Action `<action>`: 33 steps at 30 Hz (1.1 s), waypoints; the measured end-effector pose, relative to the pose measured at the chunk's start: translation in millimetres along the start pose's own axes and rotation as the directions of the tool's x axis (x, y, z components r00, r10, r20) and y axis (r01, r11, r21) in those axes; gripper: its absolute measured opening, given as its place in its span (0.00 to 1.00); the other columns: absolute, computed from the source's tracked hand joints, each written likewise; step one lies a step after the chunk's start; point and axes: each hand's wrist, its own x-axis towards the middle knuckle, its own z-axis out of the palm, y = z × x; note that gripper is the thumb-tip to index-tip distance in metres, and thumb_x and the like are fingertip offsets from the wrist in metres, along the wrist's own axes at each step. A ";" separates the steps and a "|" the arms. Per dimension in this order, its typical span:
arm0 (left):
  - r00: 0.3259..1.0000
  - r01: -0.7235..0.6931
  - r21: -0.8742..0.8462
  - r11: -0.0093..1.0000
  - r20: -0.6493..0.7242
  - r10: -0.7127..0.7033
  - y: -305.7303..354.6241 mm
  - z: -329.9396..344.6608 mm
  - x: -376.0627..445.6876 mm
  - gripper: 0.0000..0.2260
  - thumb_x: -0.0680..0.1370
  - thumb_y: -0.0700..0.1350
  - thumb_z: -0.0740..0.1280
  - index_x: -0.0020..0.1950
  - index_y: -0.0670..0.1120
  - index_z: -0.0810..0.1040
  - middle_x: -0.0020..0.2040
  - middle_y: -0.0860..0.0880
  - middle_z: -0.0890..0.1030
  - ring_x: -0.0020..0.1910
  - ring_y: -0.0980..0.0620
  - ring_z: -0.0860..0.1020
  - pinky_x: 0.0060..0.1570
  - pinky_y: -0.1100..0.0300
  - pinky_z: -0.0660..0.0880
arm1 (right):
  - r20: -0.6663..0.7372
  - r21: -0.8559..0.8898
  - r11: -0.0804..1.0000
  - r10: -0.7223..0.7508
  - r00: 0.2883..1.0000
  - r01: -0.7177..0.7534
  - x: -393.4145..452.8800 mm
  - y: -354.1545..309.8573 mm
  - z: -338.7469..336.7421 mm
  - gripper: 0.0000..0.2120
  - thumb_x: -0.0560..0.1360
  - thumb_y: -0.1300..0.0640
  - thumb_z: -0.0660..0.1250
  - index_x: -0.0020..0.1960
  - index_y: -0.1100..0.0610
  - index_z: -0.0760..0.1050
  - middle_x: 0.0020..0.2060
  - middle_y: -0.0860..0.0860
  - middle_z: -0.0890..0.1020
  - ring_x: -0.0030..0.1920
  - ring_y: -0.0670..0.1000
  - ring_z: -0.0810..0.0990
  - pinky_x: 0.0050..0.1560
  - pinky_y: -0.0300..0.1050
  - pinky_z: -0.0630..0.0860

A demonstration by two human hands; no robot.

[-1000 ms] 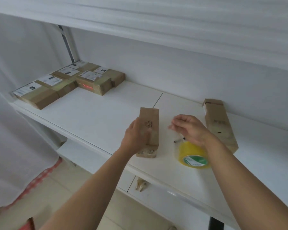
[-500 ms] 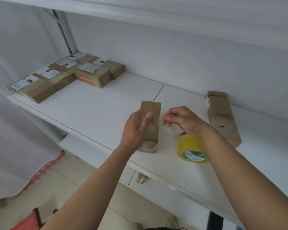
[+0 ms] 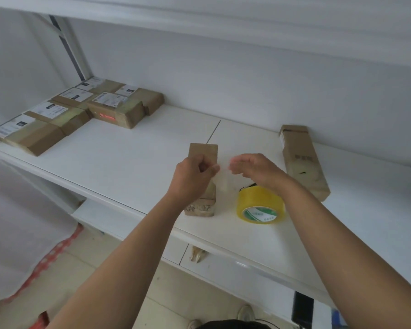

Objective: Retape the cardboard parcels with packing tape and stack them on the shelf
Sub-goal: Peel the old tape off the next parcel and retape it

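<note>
A narrow cardboard parcel (image 3: 203,153) lies on the white shelf (image 3: 128,162), near its front edge, with its long side running away from the person. Above it both hands pinch a clear strip of tape (image 3: 221,179) between them: the left hand (image 3: 191,176) has its fingers curled on one end, the right hand (image 3: 254,169) nips the other end. A yellow tape roll (image 3: 261,205) lies flat just right of the parcel, under the right wrist. Farther right a longer parcel (image 3: 303,160) lies along the shelf by the back wall. Well apart, at the shelf's far left, labelled parcels (image 3: 78,112) lie packed close together.
</note>
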 end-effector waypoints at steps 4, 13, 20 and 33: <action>1.000 -0.003 0.018 1.000 -0.007 0.004 5.9 -6.9 4.6 0.07 0.78 0.45 0.70 0.41 0.47 0.78 0.33 0.53 0.75 0.32 0.56 0.71 0.36 0.61 0.67 | -0.086 -0.431 0.902 -0.003 0.996 -0.035 -16.4 21.3 -2.8 0.19 0.76 0.34 0.63 0.54 0.47 0.79 0.48 0.39 0.80 0.51 0.45 0.79 0.49 0.45 0.73; 0.991 0.127 0.006 0.992 0.030 -0.127 -15.0 -16.9 8.9 0.09 0.77 0.46 0.72 0.40 0.45 0.79 0.36 0.50 0.80 0.31 0.54 0.73 0.34 0.61 0.68 | -0.034 -0.598 0.797 0.079 0.996 -0.084 -34.6 31.1 -15.8 0.24 0.68 0.28 0.67 0.43 0.49 0.79 0.40 0.45 0.80 0.44 0.48 0.78 0.43 0.47 0.73; 0.988 0.148 -0.044 0.988 -0.045 -0.149 -29.0 -31.2 3.4 0.08 0.78 0.49 0.71 0.42 0.45 0.80 0.38 0.49 0.82 0.37 0.51 0.77 0.41 0.56 0.74 | -0.016 -0.486 0.874 0.003 1.000 -0.010 -33.5 -8.6 -35.7 0.24 0.74 0.32 0.64 0.40 0.53 0.80 0.38 0.53 0.82 0.41 0.51 0.80 0.42 0.48 0.72; 0.972 0.233 0.073 0.970 -0.001 -0.233 -47.9 -36.6 3.2 0.12 0.81 0.49 0.68 0.41 0.43 0.77 0.37 0.52 0.76 0.35 0.56 0.72 0.34 0.61 0.66 | 0.025 -0.688 0.725 0.057 0.998 -0.024 -18.1 -40.2 -24.8 0.18 0.75 0.36 0.66 0.43 0.51 0.79 0.40 0.51 0.79 0.42 0.49 0.77 0.39 0.45 0.71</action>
